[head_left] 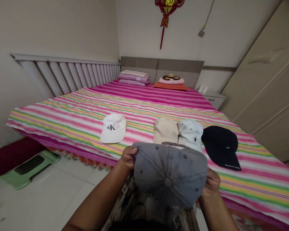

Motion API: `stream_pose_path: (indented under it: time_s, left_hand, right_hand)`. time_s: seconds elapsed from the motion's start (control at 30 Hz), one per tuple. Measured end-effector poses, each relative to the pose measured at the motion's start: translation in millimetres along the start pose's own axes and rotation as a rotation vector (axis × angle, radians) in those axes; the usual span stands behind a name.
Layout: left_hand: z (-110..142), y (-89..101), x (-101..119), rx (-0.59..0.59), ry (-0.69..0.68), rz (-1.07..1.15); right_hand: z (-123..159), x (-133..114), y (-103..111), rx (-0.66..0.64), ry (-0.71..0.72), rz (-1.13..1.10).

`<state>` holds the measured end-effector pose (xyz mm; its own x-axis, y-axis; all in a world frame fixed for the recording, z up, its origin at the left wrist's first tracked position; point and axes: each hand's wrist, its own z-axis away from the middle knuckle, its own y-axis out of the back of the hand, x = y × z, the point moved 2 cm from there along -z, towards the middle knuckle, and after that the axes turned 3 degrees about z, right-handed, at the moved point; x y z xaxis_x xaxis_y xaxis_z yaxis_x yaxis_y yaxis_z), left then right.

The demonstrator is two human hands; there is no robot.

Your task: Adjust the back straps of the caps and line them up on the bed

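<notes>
Between my two hands I hold a grey baseball cap (168, 170), its crown and top button turned toward me. My left hand (129, 157) pinches its left edge, and my right hand (211, 182) grips the right edge, with some fingers hidden behind the cloth. Beyond it on the bed lie a beige cap (165, 130), a pale cap (189, 133) with a small dark emblem, and a black cap (220, 142). Apart from these, to the left, rests a white cap (114, 128) with black "CK" lettering.
A striped sheet covers the bed (69, 110). Folded purple bedding (134, 78) and a pink and orange stack (170, 82) sit by the headboard (144, 64). A green stool (30, 168) stands on the floor at left; a nightstand (214, 98) is at right.
</notes>
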<state>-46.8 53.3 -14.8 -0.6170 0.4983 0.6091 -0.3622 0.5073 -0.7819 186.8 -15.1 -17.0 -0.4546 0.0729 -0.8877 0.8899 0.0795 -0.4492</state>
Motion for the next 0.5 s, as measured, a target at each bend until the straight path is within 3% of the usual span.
stream_pose_path:
  time_s: [0.27, 0.5]
  left_hand:
    - [1, -8.5, 1, -0.003, 0.093, -0.216]
    - [3, -20.7, -2, 0.133, 0.143, -0.338]
  right_hand:
    - [15, -2, -15, 0.001, -0.172, -0.135]
    - [22, -4, -24, -0.073, -0.283, -0.207]
